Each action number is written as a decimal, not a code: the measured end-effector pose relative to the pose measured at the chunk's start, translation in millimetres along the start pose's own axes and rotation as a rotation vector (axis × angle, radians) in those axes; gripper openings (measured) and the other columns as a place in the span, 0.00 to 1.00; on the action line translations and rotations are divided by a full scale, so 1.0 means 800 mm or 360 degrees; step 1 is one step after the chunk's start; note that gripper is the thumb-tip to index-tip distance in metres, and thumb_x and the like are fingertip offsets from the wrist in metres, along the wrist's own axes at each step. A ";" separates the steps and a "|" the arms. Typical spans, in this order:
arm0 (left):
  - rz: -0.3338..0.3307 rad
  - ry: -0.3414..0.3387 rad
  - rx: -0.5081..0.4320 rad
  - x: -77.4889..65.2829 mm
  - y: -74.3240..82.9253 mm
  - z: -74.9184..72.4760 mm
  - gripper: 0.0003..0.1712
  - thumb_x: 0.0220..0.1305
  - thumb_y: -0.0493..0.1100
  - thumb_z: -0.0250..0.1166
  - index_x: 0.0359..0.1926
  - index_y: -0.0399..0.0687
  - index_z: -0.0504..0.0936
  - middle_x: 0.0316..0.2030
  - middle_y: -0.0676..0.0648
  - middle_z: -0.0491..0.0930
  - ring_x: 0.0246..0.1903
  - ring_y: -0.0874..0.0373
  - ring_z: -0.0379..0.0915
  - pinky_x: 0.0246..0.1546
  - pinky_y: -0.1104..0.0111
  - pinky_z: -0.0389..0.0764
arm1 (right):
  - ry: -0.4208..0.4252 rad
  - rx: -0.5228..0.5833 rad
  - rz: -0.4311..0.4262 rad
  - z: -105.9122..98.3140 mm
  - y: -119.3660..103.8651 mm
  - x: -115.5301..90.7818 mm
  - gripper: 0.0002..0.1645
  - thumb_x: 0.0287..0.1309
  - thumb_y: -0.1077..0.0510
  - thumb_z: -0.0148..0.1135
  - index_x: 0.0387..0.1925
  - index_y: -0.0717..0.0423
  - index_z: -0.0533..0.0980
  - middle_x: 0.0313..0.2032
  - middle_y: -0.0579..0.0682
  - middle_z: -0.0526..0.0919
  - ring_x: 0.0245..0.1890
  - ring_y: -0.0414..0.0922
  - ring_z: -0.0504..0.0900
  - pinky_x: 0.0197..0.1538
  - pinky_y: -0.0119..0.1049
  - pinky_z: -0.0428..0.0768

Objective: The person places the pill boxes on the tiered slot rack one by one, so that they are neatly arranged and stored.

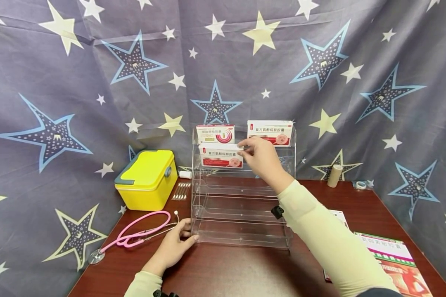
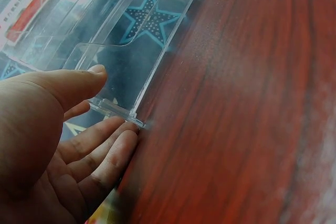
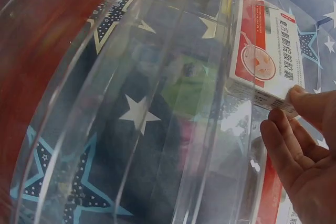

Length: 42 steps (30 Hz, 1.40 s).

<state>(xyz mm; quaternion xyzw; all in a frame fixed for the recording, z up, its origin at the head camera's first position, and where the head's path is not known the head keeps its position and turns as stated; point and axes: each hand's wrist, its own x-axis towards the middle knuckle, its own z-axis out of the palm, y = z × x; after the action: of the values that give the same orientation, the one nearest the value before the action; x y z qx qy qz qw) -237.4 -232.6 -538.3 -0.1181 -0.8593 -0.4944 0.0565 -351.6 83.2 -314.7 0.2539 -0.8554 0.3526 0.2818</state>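
Note:
A clear acrylic tiered display rack (image 1: 241, 190) stands on the table. My right hand (image 1: 262, 159) pinches the right end of a white and red medicine box (image 1: 221, 156) between thumb and fingers; the box sits at the left of the second tier from the top. In the right wrist view the thumb lies on that box's (image 3: 268, 45) printed front near its corner. My left hand (image 1: 174, 246) is at the rack's lower left corner, its thumb near the front and its fingertips touching the base edge, as the left wrist view shows.
On the top tier stand two more medicine boxes, one at left (image 1: 215, 134) and one at right (image 1: 270, 133). Left of the rack are a yellow case (image 1: 145, 179), a pink stethoscope (image 1: 124, 237) and packed cotton swabs (image 1: 181, 191). Printed packages (image 1: 388, 251) lie at the right.

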 end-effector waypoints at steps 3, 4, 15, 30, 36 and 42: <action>-0.0006 0.0004 -0.0009 0.000 0.000 0.000 0.28 0.66 0.42 0.76 0.63 0.47 0.77 0.47 0.45 0.83 0.45 0.53 0.84 0.40 0.67 0.82 | -0.0022 0.0006 0.0017 0.004 0.000 0.000 0.11 0.61 0.62 0.76 0.45 0.53 0.87 0.42 0.49 0.86 0.38 0.43 0.90 0.41 0.40 0.85; -0.0004 0.0008 -0.0007 0.000 0.000 0.000 0.27 0.66 0.42 0.76 0.63 0.47 0.77 0.47 0.45 0.83 0.45 0.53 0.84 0.40 0.67 0.82 | -0.0033 0.0006 0.0030 0.006 0.000 0.001 0.11 0.62 0.61 0.76 0.46 0.52 0.87 0.43 0.49 0.86 0.38 0.43 0.90 0.42 0.40 0.85; -0.0011 0.0017 0.0015 0.001 -0.002 0.001 0.28 0.66 0.42 0.76 0.64 0.49 0.77 0.48 0.46 0.83 0.45 0.54 0.83 0.41 0.67 0.83 | -0.0054 -0.0027 0.0019 0.016 -0.001 -0.001 0.10 0.65 0.58 0.74 0.47 0.51 0.86 0.42 0.50 0.83 0.40 0.43 0.89 0.44 0.42 0.85; -0.0010 -0.0002 -0.0033 0.000 0.001 0.000 0.28 0.66 0.43 0.76 0.64 0.48 0.77 0.48 0.45 0.83 0.45 0.54 0.83 0.41 0.66 0.82 | -0.0054 -0.0062 0.0008 0.020 0.000 -0.003 0.13 0.65 0.56 0.74 0.51 0.49 0.84 0.45 0.50 0.82 0.40 0.42 0.87 0.46 0.42 0.84; -0.0015 -0.0009 -0.0009 0.000 -0.001 0.000 0.28 0.66 0.44 0.75 0.64 0.48 0.77 0.48 0.45 0.83 0.46 0.54 0.83 0.42 0.66 0.82 | -0.0065 -0.0039 0.0014 0.017 -0.003 -0.005 0.13 0.66 0.56 0.74 0.51 0.49 0.84 0.43 0.47 0.80 0.40 0.42 0.87 0.46 0.41 0.84; -0.0053 -0.0002 0.0020 0.001 -0.003 -0.001 0.29 0.65 0.43 0.76 0.64 0.50 0.77 0.48 0.47 0.83 0.46 0.55 0.83 0.42 0.67 0.82 | 0.0002 -0.0012 -0.0031 -0.008 -0.004 -0.020 0.18 0.63 0.60 0.75 0.54 0.54 0.84 0.47 0.50 0.82 0.41 0.43 0.88 0.46 0.41 0.85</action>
<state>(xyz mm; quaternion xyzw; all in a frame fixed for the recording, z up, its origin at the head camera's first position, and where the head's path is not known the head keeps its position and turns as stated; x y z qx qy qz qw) -238.7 -234.3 -540.1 -0.1036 -0.8643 -0.4898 0.0485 -336.6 90.1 -319.9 0.2608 -0.8541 0.3468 0.2868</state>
